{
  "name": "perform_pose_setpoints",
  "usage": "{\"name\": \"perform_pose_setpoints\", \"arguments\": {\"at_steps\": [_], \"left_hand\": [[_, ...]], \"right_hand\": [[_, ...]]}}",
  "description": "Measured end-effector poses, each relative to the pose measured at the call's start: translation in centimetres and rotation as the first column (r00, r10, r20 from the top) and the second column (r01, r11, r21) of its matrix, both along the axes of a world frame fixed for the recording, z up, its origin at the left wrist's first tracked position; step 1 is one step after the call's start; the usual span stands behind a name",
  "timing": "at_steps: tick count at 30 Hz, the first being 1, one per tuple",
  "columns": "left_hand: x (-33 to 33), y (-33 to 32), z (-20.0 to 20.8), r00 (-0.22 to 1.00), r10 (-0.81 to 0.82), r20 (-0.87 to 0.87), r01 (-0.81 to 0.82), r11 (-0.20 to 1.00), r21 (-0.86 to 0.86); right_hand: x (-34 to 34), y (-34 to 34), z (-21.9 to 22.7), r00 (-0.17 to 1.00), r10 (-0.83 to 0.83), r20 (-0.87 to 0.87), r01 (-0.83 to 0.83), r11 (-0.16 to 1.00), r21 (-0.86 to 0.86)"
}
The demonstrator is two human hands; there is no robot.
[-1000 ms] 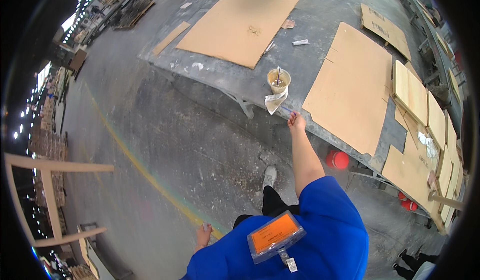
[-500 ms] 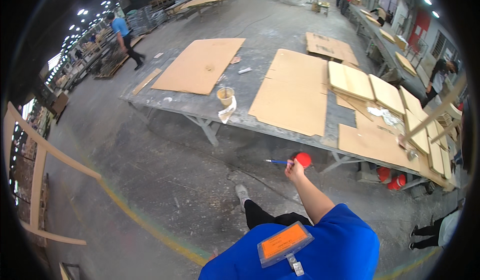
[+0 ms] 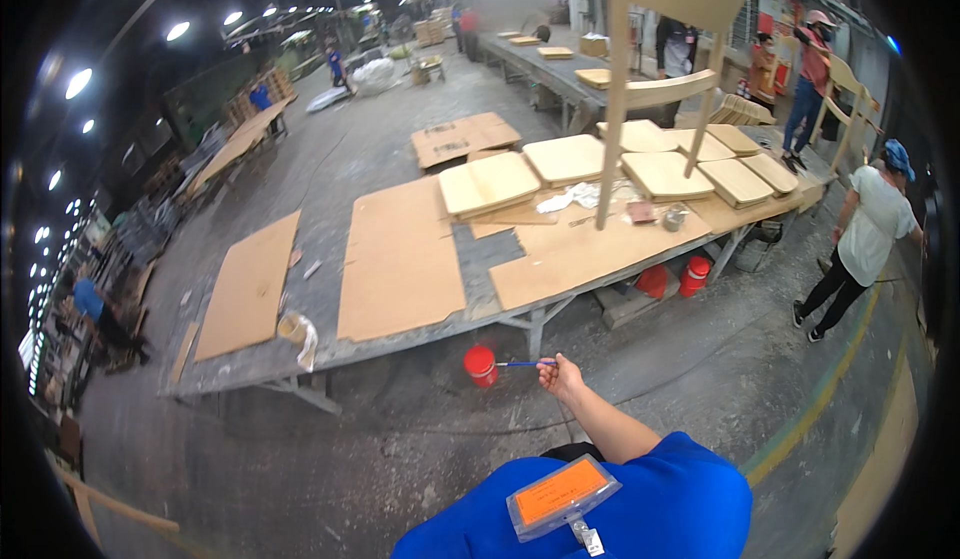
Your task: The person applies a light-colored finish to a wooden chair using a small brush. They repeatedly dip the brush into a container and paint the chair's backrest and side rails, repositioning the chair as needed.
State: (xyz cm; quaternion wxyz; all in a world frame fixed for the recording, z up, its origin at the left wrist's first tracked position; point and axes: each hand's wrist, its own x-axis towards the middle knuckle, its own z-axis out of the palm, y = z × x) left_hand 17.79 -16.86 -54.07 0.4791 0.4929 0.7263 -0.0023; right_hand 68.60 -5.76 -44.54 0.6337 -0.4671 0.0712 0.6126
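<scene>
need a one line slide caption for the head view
Right hand holding a slim blue tool near a long workbench bearing cardboard sheets and pale wooden panels.

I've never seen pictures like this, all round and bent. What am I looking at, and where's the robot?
There isn't one: a person works bare-handed. A wide fisheye camera on their head looks down, so edges bend. The blue shirt at the bottom is the wearer's own. Their right hand holds a slim blue tool; the left is out of view. The long grey table bears cardboard sheets, pale wooden panels and a tub. A red bucket shows beyond the tool's tip.
</scene>
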Motion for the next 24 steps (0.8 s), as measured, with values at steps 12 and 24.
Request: {"name": "perform_pose_setpoints", "arguments": {"at_steps": [12, 24], "left_hand": [[28.2, 11.3, 0.6, 0.956, 0.07, 0.285, -0.125, 0.976, 0.181], [60.1, 27.1, 38.5, 0.651, -0.625, 0.43, -0.125, 0.471, 0.873]], "right_hand": [[29.3, -5.6, 13.2, 0.968, -0.176, 0.18, 0.118, 0.948, 0.295], [38.8, -1.7, 44.5, 0.503, -0.748, 0.433, -0.086, 0.455, 0.886]]}}
